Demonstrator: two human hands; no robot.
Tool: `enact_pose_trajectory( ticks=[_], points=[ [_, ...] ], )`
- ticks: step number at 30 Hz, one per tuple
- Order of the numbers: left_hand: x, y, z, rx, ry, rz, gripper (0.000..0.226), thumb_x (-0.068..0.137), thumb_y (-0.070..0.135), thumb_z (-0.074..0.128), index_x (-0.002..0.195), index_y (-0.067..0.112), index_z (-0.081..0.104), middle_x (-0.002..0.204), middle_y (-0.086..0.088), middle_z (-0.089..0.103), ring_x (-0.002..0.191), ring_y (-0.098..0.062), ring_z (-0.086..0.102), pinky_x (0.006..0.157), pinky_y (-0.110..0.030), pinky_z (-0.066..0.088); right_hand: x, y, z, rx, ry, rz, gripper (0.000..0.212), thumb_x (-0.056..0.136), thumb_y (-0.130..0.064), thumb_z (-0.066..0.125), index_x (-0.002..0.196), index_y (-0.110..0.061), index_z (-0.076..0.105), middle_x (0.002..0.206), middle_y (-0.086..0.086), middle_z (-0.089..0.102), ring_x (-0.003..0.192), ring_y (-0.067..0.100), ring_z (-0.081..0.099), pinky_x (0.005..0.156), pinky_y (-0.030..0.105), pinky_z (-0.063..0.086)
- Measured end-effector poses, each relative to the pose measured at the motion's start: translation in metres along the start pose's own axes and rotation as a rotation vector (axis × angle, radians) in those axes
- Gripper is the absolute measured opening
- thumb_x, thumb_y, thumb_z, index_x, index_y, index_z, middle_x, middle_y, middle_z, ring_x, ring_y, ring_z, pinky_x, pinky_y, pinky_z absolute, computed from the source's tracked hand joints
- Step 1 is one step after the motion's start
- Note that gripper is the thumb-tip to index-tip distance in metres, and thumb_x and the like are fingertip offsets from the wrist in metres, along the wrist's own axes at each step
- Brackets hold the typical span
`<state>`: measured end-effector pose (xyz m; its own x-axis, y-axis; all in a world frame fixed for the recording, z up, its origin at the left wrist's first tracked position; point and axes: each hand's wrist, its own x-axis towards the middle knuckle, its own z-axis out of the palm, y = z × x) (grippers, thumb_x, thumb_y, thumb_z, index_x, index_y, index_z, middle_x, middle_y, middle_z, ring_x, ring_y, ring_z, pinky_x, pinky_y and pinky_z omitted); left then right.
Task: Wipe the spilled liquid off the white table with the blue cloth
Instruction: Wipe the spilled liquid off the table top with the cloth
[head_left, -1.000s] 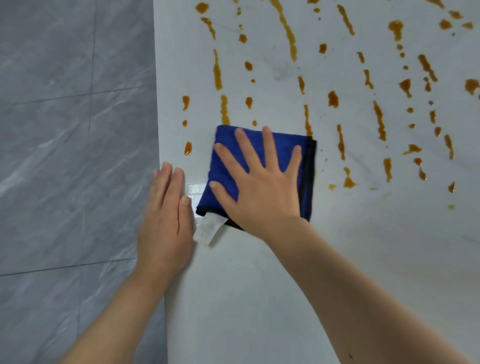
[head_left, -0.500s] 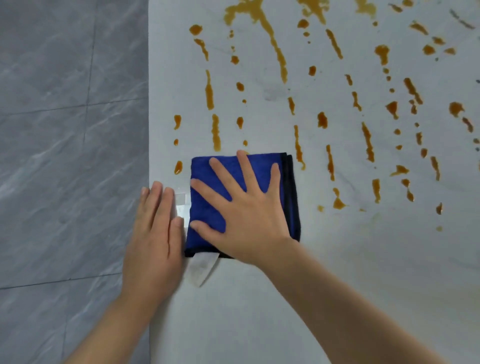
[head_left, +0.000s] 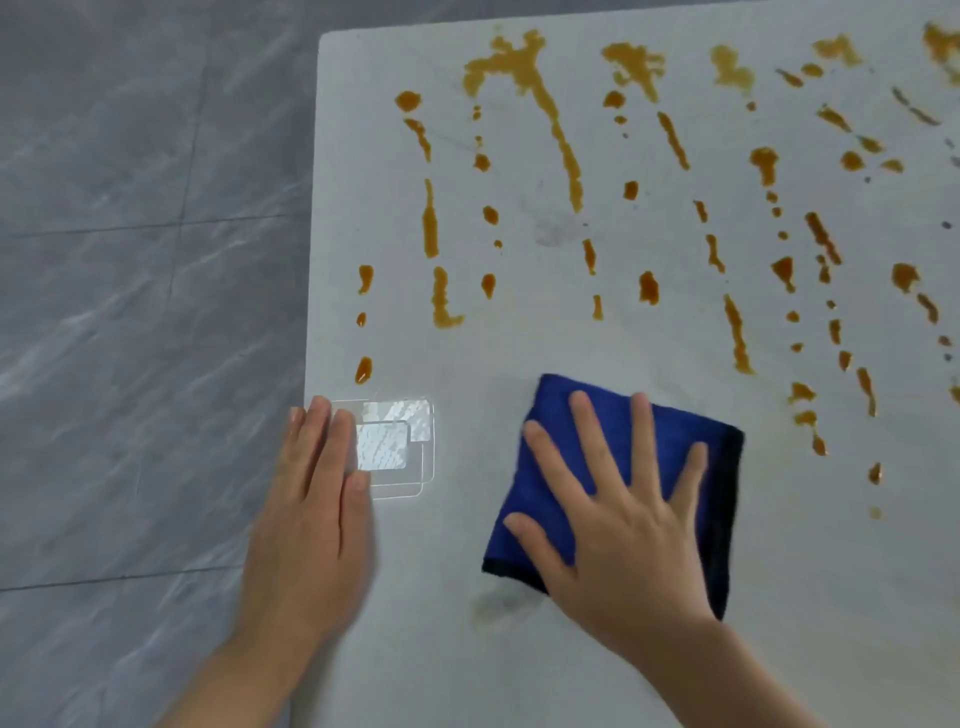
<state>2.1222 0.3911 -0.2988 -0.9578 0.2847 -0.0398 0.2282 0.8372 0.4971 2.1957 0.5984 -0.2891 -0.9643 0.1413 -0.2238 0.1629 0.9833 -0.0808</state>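
My right hand lies flat, fingers spread, pressing the folded blue cloth onto the white counter; nothing is grasped. My left hand, fingers straight and together, rests on the counter's left edge, partly covering a clear adhesive patch. Brown spilled liquid streaks the far counter beyond the cloth and runs past the frame's right edge. A faint smear sits beside the cloth's near corner. Grey tiled floor lies left.
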Motion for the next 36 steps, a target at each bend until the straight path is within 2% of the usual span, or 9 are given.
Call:
enact_pose_trajectory(
  ticks=[4, 7, 15, 17, 19, 21, 25, 31, 36],
  points=[
    [0.001, -0.001, 0.000, 0.014, -0.015, 0.001, 0.054, 0.092, 0.030, 0.026, 0.142, 0.011, 0.023, 0.149, 0.011, 0.010, 0.140, 0.004, -0.002, 0.107, -0.002, -0.004, 0.044, 0.007, -0.007, -0.008, 0.027, -0.093, 0.064, 0.084, -0.070, 0.017, 0.141, -0.042, 0.025, 0.155, -0.003, 0.021, 0.142, 0.039, 0.011, 0.099, 0.074, 0.013],
    [0.001, 0.000, -0.001, 0.018, -0.015, 0.006, 0.053, 0.092, 0.028, 0.028, 0.141, 0.008, 0.027, 0.150, 0.008, 0.014, 0.140, 0.000, 0.004, 0.109, -0.004, -0.002, 0.079, 0.033, -0.014, 0.025, 0.061, 0.027, 0.067, 0.079, -0.076, 0.005, 0.141, -0.050, 0.000, 0.157, -0.011, -0.003, 0.143, 0.029, -0.012, 0.104, 0.070, 0.000],
    [0.000, 0.001, -0.001, -0.005, 0.012, -0.008, 0.057, 0.091, 0.038, 0.022, 0.140, 0.009, 0.026, 0.148, 0.007, 0.016, 0.139, 0.001, 0.004, 0.108, -0.002, -0.001, 0.028, 0.090, -0.012, 0.041, 0.002, 0.338, 0.069, 0.077, -0.075, -0.007, 0.139, -0.047, -0.019, 0.151, -0.014, -0.027, 0.140, 0.025, -0.024, 0.107, 0.069, 0.001],
    [0.001, 0.000, 0.000, -0.011, 0.017, -0.009, 0.060, 0.089, 0.038, 0.022, 0.140, 0.006, 0.029, 0.148, 0.005, 0.017, 0.139, -0.001, 0.006, 0.108, -0.004, -0.001, 0.007, 0.073, -0.006, 0.006, -0.018, 0.260, 0.070, 0.081, -0.074, 0.001, 0.143, -0.043, -0.010, 0.154, -0.008, -0.016, 0.142, 0.034, -0.015, 0.103, 0.071, 0.007],
    [0.001, 0.001, 0.001, -0.012, 0.019, -0.010, 0.060, 0.090, 0.038, 0.023, 0.140, 0.007, 0.029, 0.149, 0.005, 0.017, 0.140, 0.003, 0.003, 0.109, -0.004, -0.001, 0.004, 0.063, -0.007, -0.001, -0.038, 0.168, 0.071, 0.084, -0.069, 0.013, 0.146, -0.035, 0.014, 0.156, 0.001, 0.011, 0.141, 0.041, 0.006, 0.098, 0.073, 0.014],
    [0.000, 0.001, 0.002, -0.014, 0.025, -0.019, 0.059, 0.090, 0.040, 0.022, 0.141, 0.010, 0.027, 0.149, 0.008, 0.016, 0.139, 0.009, 0.000, 0.108, -0.003, -0.001, 0.017, 0.067, -0.010, -0.017, -0.031, 0.085, 0.068, 0.085, -0.068, 0.014, 0.145, -0.037, 0.017, 0.155, 0.002, 0.019, 0.141, 0.040, 0.011, 0.098, 0.073, 0.017],
    [0.001, 0.000, 0.002, 0.002, 0.015, -0.019, 0.059, 0.089, 0.042, 0.021, 0.141, 0.014, 0.024, 0.149, 0.011, 0.015, 0.139, 0.009, 0.002, 0.109, -0.005, 0.000, 0.062, 0.105, -0.014, -0.002, 0.062, 0.158, 0.065, 0.080, -0.075, -0.003, 0.139, -0.051, -0.015, 0.157, -0.011, -0.008, 0.143, 0.026, -0.015, 0.106, 0.068, 0.001],
    [0.001, -0.001, 0.000, 0.028, 0.012, -0.006, 0.059, 0.090, 0.042, 0.020, 0.140, 0.011, 0.022, 0.148, 0.010, 0.013, 0.138, 0.008, 0.001, 0.110, -0.008, -0.001, 0.054, 0.134, -0.022, 0.084, 0.030, 0.390, 0.066, 0.079, -0.074, 0.001, 0.140, -0.050, -0.012, 0.154, -0.015, -0.017, 0.141, 0.021, -0.020, 0.107, 0.066, -0.004],
    [0.000, -0.001, 0.002, 0.014, 0.029, -0.013, 0.057, 0.090, 0.038, 0.022, 0.139, 0.010, 0.025, 0.149, 0.005, 0.018, 0.140, -0.003, 0.007, 0.110, -0.006, -0.001, 0.004, 0.108, -0.011, 0.060, -0.086, 0.431, 0.068, 0.072, -0.074, -0.008, 0.129, -0.049, -0.037, 0.138, -0.015, -0.046, 0.135, 0.025, -0.035, 0.106, 0.068, -0.003]
  ],
)
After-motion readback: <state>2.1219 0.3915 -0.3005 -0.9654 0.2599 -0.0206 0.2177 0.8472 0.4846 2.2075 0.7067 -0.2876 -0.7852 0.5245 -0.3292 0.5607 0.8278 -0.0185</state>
